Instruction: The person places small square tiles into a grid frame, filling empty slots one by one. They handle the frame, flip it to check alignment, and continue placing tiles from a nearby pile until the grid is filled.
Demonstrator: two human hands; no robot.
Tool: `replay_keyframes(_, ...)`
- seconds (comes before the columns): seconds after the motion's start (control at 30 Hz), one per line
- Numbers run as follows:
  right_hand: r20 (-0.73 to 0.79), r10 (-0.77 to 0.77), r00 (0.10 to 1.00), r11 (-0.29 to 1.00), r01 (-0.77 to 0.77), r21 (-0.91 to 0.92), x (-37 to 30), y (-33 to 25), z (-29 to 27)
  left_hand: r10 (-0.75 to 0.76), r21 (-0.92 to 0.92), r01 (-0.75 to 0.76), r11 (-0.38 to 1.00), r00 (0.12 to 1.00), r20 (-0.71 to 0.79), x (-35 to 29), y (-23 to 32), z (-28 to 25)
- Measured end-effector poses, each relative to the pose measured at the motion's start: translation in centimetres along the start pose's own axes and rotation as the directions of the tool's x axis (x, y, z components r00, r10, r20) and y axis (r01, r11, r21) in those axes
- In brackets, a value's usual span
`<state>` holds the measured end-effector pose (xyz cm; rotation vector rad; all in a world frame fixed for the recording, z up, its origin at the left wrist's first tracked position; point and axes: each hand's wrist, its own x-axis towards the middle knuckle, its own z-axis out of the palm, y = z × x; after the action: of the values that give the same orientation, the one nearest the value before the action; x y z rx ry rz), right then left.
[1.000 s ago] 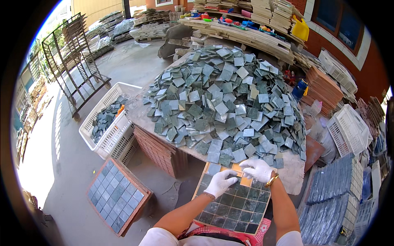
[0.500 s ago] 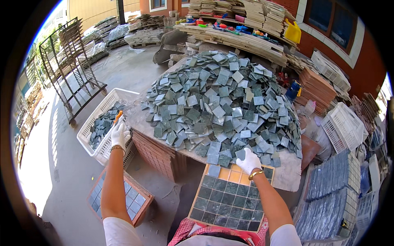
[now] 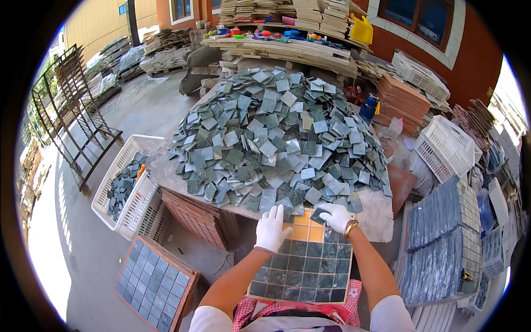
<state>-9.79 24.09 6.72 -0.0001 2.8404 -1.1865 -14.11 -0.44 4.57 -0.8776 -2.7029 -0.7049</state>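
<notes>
A wooden tray in front of me holds rows of dark green square stone tiles, with a few yellow cells bare near its far edge. My right hand, white-gloved with a gold bracelet at the wrist, pinches a dark stone tile over those bare cells. At the tray's far left corner lies my left hand, also gloved, fingers stretched out and thumb apart. Whatever is beneath its palm is hidden. Just beyond both hands rises a big heap of loose green-grey tiles on a worktable.
Left of the table stands a white crate of tile pieces, an orange object at its rim. A tile-filled panel sits lower left. Stacked tile sheets are at right, a wheeled metal rack far left.
My left hand has come from the crate to the tray's far left corner, leaving the orange object behind. My right hand has shifted slightly left with a tile. The whole view has turned.
</notes>
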Motion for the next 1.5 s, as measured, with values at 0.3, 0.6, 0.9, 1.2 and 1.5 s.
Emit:
replay_keyframes(0.3,-0.089,-0.083,0.992,0.907,0.038,-0.420,-2.9,2.4,4.4,-0.343,-0.029,0.346,0.938,0.936,0.073,2.2,1.3,1.9)
replay_keyframes(0.6,-0.055,0.102,0.993,0.871,-0.116,-0.478,-5.3,-2.6,6.2,-0.220,-0.266,0.223,0.938,0.975,0.042,0.6,-0.2,2.0)
replay_keyframes(0.9,-0.244,0.057,0.968,0.994,-0.077,-0.075,-3.2,-0.7,2.3,0.266,-0.392,-0.203,0.897,0.957,0.113,-1.5,0.8,2.1)
replay_keyframes(1.2,-0.189,-0.080,0.979,0.997,0.078,-0.015,-1.0,-0.6,3.5,0.130,-0.268,-0.084,0.960,0.979,0.158,-0.7,0.8,2.2)
replay_keyframes(1.5,-0.229,-0.087,0.970,0.996,0.084,-0.023,-0.7,-0.5,2.8,0.243,-0.285,-0.252,0.925,0.968,-0.065,-3.5,0.2,2.3)
